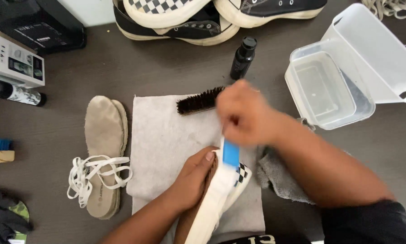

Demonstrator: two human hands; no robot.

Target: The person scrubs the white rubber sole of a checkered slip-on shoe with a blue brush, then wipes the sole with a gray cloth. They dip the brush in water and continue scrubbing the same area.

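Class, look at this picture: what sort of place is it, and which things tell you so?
Probably a shoe-cleaning table at home or in a small workshop: a dark bristle brush, pulled-out insoles with white laces, and a small dark bottle.

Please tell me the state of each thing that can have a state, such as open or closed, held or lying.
Clear plastic box: open, lid tilted back.
Small black bottle: upright, capped.
White checkered sneaker: on its side, held by left hand.
Blue-handled brush: gripped by right hand, against the sole.
White laces: loose, on beige insoles.
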